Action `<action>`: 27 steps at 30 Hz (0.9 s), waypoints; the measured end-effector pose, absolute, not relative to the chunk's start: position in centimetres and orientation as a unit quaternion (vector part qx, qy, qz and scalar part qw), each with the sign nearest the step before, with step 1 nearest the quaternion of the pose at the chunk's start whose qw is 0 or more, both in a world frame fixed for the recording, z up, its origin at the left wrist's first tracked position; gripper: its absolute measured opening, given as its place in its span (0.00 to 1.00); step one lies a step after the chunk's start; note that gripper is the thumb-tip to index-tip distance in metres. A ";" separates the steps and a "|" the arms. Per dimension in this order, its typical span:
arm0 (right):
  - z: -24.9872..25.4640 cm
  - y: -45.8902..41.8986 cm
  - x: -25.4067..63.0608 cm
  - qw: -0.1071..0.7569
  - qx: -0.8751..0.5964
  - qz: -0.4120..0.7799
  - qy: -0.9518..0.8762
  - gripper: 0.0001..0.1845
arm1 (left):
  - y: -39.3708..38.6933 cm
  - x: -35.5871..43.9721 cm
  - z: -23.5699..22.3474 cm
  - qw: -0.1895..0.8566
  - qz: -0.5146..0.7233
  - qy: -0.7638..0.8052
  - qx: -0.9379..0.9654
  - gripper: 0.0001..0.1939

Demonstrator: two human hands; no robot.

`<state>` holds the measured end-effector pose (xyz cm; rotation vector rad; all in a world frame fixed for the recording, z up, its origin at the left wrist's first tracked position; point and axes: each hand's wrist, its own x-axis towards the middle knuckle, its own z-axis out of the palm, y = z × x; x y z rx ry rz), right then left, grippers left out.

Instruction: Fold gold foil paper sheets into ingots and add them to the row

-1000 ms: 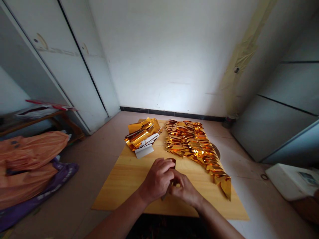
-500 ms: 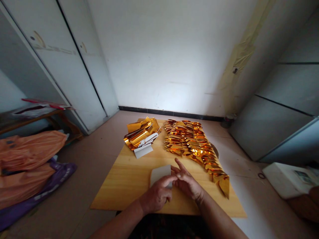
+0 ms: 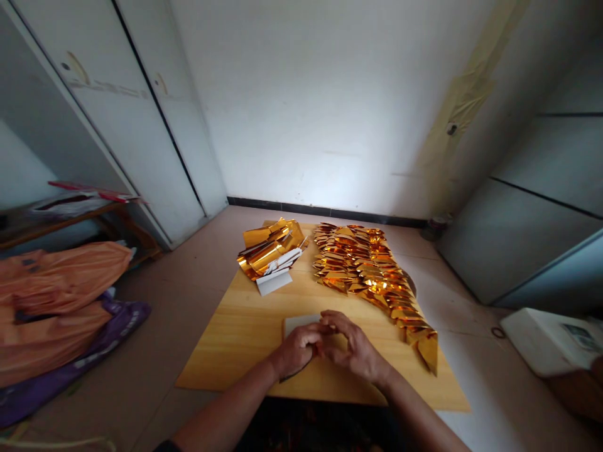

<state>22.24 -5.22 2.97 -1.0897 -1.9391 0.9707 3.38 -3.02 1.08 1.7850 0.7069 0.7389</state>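
One wooden board (image 3: 226,342). Over it: one left hand (image 3: 298,347), one right hand (image 3: 355,349), one pale sheet (image 3: 296,322). On it: one loose gold heap (image 3: 269,252), one spread of folded gold pieces (image 3: 362,270), probably dozens, overlapping too much to count. Right of it: one white box (image 3: 541,342).

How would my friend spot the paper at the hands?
Find the wooden board below the white wall. Toward its near side, the left hand partly covers a pale sheet. Other pale sheets lie in the loose golden pile farther off; this one sits apart.
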 end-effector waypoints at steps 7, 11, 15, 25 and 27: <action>2.7 -6.9 21.2 0.286 -0.471 0.246 -0.797 0.28 | -2.7 3.3 0.6 0.512 0.347 0.298 0.727 0.09; 1.8 -7.4 21.0 0.294 -0.429 0.168 -0.837 0.26 | -2.5 3.1 0.2 0.505 0.350 0.295 0.732 0.08; 0.9 -8.3 21.3 0.303 -0.422 0.092 -0.849 0.28 | -2.6 3.5 -0.6 0.471 0.365 0.324 0.735 0.11; 2.0 -8.2 21.1 0.265 -0.332 0.048 -0.904 0.08 | -4.0 4.2 -0.5 0.220 0.326 0.405 0.826 0.13; 1.8 -8.0 21.2 0.253 -0.330 0.057 -0.908 0.09 | -4.1 3.5 0.0 0.143 0.286 0.430 0.844 0.10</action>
